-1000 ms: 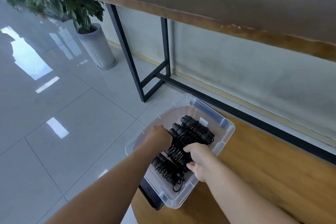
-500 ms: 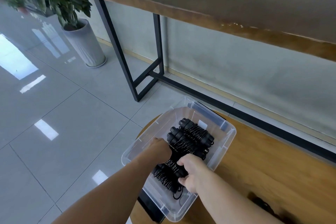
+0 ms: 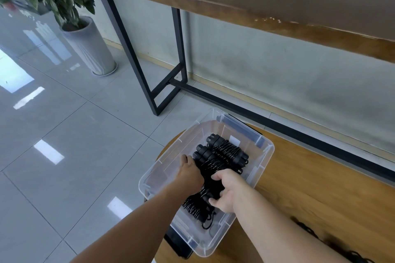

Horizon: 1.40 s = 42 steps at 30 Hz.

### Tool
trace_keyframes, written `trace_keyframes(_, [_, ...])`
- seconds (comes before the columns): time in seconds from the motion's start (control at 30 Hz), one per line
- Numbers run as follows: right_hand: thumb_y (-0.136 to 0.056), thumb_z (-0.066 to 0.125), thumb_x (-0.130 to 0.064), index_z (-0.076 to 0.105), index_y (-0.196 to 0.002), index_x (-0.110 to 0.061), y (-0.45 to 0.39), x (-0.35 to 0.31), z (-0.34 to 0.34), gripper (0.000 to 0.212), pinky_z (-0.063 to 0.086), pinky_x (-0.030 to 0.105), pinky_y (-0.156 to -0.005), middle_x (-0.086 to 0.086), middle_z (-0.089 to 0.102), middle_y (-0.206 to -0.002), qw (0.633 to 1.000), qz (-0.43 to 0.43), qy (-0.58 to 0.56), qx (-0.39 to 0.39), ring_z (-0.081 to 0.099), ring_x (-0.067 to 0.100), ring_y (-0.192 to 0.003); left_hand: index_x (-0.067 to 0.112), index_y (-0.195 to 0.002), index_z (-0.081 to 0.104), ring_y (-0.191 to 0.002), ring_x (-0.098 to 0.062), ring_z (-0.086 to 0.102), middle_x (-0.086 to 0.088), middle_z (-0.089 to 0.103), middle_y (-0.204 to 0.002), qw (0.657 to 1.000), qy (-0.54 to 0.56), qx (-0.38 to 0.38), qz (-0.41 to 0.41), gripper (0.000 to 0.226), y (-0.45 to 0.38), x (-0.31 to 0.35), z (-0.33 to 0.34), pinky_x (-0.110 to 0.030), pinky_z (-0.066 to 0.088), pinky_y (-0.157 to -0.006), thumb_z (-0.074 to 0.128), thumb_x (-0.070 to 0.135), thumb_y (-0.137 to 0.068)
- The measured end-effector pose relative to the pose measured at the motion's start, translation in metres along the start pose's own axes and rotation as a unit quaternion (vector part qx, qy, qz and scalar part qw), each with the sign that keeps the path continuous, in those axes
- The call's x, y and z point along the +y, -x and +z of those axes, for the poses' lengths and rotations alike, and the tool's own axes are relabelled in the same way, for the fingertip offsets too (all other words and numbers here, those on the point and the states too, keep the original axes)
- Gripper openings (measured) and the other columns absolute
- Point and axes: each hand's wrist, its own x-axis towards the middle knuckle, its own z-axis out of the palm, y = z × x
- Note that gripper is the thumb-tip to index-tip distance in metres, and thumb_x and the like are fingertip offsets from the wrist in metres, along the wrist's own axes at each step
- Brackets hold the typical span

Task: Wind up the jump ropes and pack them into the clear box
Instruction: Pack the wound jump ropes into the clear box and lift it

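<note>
1. Black wound jump ropes (image 3: 222, 156) lie packed side by side inside the clear box (image 3: 264, 157), which sits at the edge of a wooden table (image 3: 320, 188).
2. Right hand (image 3: 226, 192) grips one bundle; left hand (image 3: 190, 172) presses beside it, fingers hidden, so its grip is unclear.
3. Risks: a coil could spring loose on release, or a hard push could tip the overhanging box.
4. More rope (image 3: 333, 243) waits on the table.

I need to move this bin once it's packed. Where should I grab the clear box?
Judging by its shape, grip the clear box at its two short ends from outside, under the rolled rim. The far end shows a blue latch; the long walls look thin and flexible.
</note>
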Motion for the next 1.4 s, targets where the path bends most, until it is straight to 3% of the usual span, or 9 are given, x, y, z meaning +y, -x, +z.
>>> trace_keyframes(0.07, [-0.091,0.057,-0.003,0.041,-0.140,-0.007,0.003,0.000,0.000,0.052,0.042,0.046,-0.101,0.020,0.027,-0.153,1.000,0.007,-0.014,-0.003,0.036,0.039,-0.133,-0.001,-0.120,0.059,-0.140,-0.035,0.011,-0.016,0.033,-0.139,0.999,0.038,0.008,-0.023,0.035,0.003,0.003,0.001,-0.030,0.028,-0.113,0.036,0.009,-0.096])
trace_keyframes(0.2, [-0.091,0.057,-0.004,0.041,-0.140,-0.008,0.009,0.000,0.004,0.051,0.040,0.048,-0.108,0.020,0.027,-0.153,1.000,0.010,-0.017,-0.001,0.034,0.039,-0.134,0.000,-0.128,0.046,-0.121,-0.026,0.036,-0.011,0.031,-0.134,0.995,0.092,-0.002,-0.045,0.037,0.007,0.001,-0.003,-0.031,0.039,-0.102,0.040,0.004,-0.093])
trace_keyframes(0.3, [-0.090,0.056,-0.004,0.042,-0.136,-0.006,0.012,0.002,0.007,0.048,0.040,0.048,-0.107,0.020,0.032,-0.148,1.000,0.008,-0.013,-0.014,0.042,0.037,-0.123,0.002,-0.129,0.041,-0.116,-0.027,0.048,-0.008,0.031,-0.132,0.991,0.124,-0.011,-0.056,0.039,0.006,-0.005,-0.009,-0.036,0.045,-0.098,0.042,0.002,-0.090])
trace_keyframes(0.5, [-0.092,0.054,-0.003,0.044,-0.114,-0.003,0.011,0.000,0.001,0.025,0.038,0.049,-0.109,0.017,0.037,-0.112,0.999,0.022,-0.031,-0.008,0.042,0.038,-0.112,0.002,-0.140,0.039,-0.133,-0.022,0.036,-0.003,0.033,-0.141,0.991,0.125,-0.018,-0.045,0.048,0.010,-0.011,-0.015,-0.031,0.042,-0.104,0.037,-0.001,-0.092])
trace_keyframes(0.57, [-0.092,0.054,-0.003,0.045,-0.123,-0.004,0.011,0.001,0.000,0.032,0.037,0.049,-0.110,0.017,0.039,-0.115,0.999,0.025,-0.025,-0.008,0.041,0.039,-0.118,0.004,-0.139,0.041,-0.131,-0.021,0.038,-0.003,0.035,-0.139,0.991,0.120,-0.021,-0.045,0.047,0.010,-0.014,-0.014,-0.032,0.043,-0.102,0.037,0.000,-0.092])
trace_keyframes(0.7, [-0.090,0.052,-0.003,0.047,-0.128,-0.006,0.013,0.006,0.003,0.038,0.038,0.049,-0.109,0.016,0.041,-0.114,0.999,0.021,-0.016,-0.018,0.043,0.036,-0.105,0.001,-0.130,0.049,-0.128,-0.021,0.037,-0.006,0.042,-0.133,0.992,0.113,-0.033,-0.054,0.039,0.013,-0.014,-0.015,-0.034,0.043,-0.103,0.036,0.002,-0.092])
trace_keyframes(1.0, [-0.089,0.054,-0.003,0.045,-0.129,-0.006,0.018,0.008,0.003,0.042,0.039,0.050,-0.108,0.018,0.036,-0.143,1.000,0.003,-0.004,0.001,0.042,0.039,-0.127,0.007,-0.126,0.051,-0.120,-0.022,0.046,-0.009,0.053,-0.127,0.994,0.052,-0.061,-0.077,0.035,0.015,-0.018,-0.014,-0.033,0.045,-0.094,0.037,0.007,-0.094])
trace_keyframes(1.1, [-0.091,0.053,-0.003,0.040,-0.140,-0.007,0.019,0.008,0.001,0.051,0.036,0.050,-0.111,0.019,0.028,-0.151,1.000,0.000,0.003,-0.001,0.033,0.039,-0.135,0.008,-0.127,0.051,-0.117,-0.022,0.049,-0.008,0.053,-0.126,0.995,0.034,-0.059,-0.079,0.036,0.016,-0.018,-0.015,-0.032,0.044,-0.095,0.038,0.005,-0.094])
trace_keyframes(1.4, [-0.088,0.056,-0.002,0.037,-0.144,-0.010,0.030,0.004,0.001,0.060,0.038,0.052,-0.108,0.019,0.022,-0.156,1.000,-0.004,-0.013,-0.022,0.028,0.040,-0.140,0.009,-0.127,0.050,-0.108,-0.026,0.057,-0.010,0.047,-0.123,0.995,0.036,-0.033,-0.082,0.037,0.016,-0.016,-0.013,-0.034,0.050,-0.090,0.043,0.008,-0.091])
